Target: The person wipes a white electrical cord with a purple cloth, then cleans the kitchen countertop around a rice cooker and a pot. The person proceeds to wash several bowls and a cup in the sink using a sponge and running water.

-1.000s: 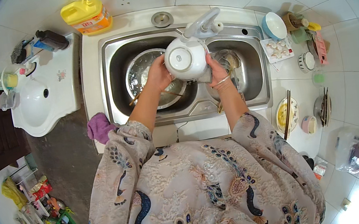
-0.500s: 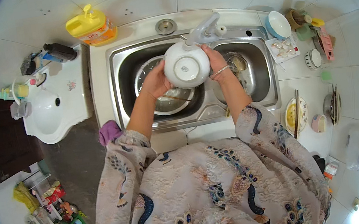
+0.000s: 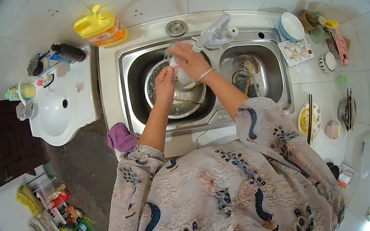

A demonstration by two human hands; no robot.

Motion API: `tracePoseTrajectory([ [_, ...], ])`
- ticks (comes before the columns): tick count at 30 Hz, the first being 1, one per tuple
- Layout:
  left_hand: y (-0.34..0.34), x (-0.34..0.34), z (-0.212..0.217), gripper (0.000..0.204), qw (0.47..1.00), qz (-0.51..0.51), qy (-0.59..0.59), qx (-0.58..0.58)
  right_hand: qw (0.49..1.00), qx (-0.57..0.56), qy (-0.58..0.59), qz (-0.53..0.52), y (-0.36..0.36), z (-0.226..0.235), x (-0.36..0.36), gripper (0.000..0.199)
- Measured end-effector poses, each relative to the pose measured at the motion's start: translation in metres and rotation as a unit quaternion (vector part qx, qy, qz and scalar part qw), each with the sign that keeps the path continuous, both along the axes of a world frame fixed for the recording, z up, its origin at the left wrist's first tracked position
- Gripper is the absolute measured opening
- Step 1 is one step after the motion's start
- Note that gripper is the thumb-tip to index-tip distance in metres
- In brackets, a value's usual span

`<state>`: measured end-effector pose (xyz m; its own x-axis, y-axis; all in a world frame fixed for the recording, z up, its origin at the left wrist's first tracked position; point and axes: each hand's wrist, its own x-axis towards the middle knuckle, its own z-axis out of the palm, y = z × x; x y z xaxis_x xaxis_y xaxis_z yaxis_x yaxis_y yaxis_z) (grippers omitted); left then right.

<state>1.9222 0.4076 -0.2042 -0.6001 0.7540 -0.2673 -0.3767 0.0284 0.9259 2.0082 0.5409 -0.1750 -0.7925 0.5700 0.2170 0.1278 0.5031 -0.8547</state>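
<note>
I see the left hand (image 3: 165, 85) closed on the bowl (image 3: 183, 78), which sits at its three o'clock and the blurred right hand (image 3: 192, 62)'s seven; that grip I can't tell. Below lies the basin (image 3: 147, 87); toward two o'clock, the faucet (image 3: 217, 35).

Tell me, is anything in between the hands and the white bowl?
Nothing visible is in between. The left hand holds the white bowl by its edge. The blurred right hand is right over the bowl; its underside is hidden, so I can't tell whether anything is under it. The tap is beyond, rightward.
</note>
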Motion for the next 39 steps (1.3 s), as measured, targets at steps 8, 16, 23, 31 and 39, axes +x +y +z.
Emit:
tracePoseTrajectory([
  [8, 0.008, 0.016, 0.017, 0.022, 0.959, 0.118, -0.256, 0.028, 0.981, 0.186, -0.036, -0.038, -0.060, -0.017, 0.021, 0.041],
  [16, -0.012, 0.017, 0.013, 0.029, 0.869, 0.176, -0.456, 0.080, 0.879, -0.445, 0.129, -0.111, -0.028, -0.035, 0.050, 0.042],
  [23, -0.009, 0.017, 0.019, 0.022, 0.973, 0.073, -0.201, 0.083, 0.982, 0.176, 0.056, 0.044, -0.018, 0.013, 0.034, 0.029],
  [31, -0.013, 0.019, 0.021, 0.019, 0.995, -0.065, 0.069, 0.009, 0.970, 0.245, 0.010, 0.008, -0.033, 0.028, 0.039, 0.032],
  [39, -0.015, 0.017, 0.020, 0.021, 0.971, 0.009, -0.192, 0.142, 0.848, -0.521, 0.025, -0.094, 0.024, -0.007, 0.035, 0.035],
])
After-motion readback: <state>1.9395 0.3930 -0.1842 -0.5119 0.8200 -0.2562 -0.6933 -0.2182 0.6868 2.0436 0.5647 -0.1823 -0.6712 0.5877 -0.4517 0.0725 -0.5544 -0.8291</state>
